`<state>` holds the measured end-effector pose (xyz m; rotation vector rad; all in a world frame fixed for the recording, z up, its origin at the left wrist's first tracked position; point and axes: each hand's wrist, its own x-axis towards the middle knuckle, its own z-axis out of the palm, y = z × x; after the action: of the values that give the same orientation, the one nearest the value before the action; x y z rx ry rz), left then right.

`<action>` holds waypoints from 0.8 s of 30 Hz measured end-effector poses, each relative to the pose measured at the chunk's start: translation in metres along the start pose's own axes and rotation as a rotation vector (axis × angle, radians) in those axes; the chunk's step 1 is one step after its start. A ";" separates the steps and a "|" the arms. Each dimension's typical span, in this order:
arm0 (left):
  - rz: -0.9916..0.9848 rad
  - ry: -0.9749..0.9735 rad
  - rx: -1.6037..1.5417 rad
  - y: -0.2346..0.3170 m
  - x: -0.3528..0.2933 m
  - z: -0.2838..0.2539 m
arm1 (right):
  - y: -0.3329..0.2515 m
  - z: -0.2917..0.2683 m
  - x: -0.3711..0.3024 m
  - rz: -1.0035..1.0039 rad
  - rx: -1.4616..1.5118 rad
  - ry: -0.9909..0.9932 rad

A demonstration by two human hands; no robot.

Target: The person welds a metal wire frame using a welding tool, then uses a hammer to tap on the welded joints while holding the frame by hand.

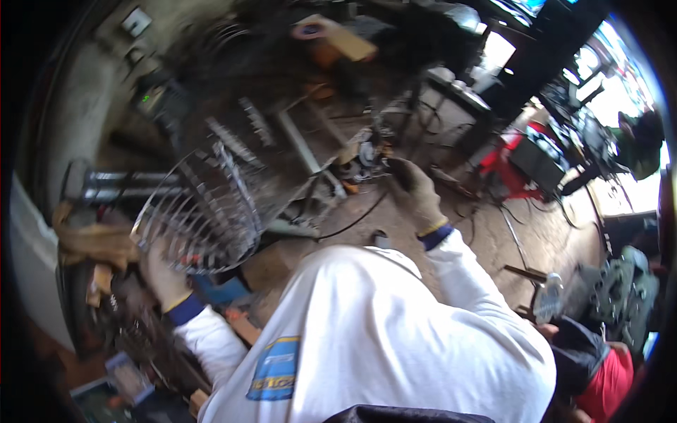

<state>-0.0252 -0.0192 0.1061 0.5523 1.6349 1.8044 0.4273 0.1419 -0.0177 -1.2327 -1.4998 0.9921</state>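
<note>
My left hand (163, 273), in a pale work glove, grips the near left edge of a metal wire basket (204, 233). The basket has curved parallel bars and a round rim; it is tilted, and its bars partly hide my fingers. My right hand (417, 199), in a similar glove with darkened fingertips, is raised beside a small mechanism with a round part (367, 153). Those fingers are bent and blurred, and whether they touch or hold anything cannot be made out. Behind the basket stands a dark metal worktable (282, 180).
Shiny metal tubes (134, 185) lie to the left. A red object (504, 169) and trailing cables stand on the floor at right. Grey-green metal castings (620, 292) are stacked at far right. Another person in red and dark clothes (606, 377) is at lower right.
</note>
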 end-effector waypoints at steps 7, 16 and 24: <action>0.293 0.044 0.319 0.036 -0.026 0.054 | 0.002 -0.080 0.088 0.049 0.312 0.312; 0.771 0.150 1.196 0.021 -0.028 0.083 | 0.011 -0.124 0.247 0.367 -0.446 0.649; 0.775 0.228 1.582 0.005 -0.032 0.116 | 0.058 -0.118 0.298 0.498 -0.617 0.730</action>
<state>0.0761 0.0416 0.1304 1.8410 3.0836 0.4899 0.5351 0.4488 0.0034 -2.1879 -0.9316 0.2631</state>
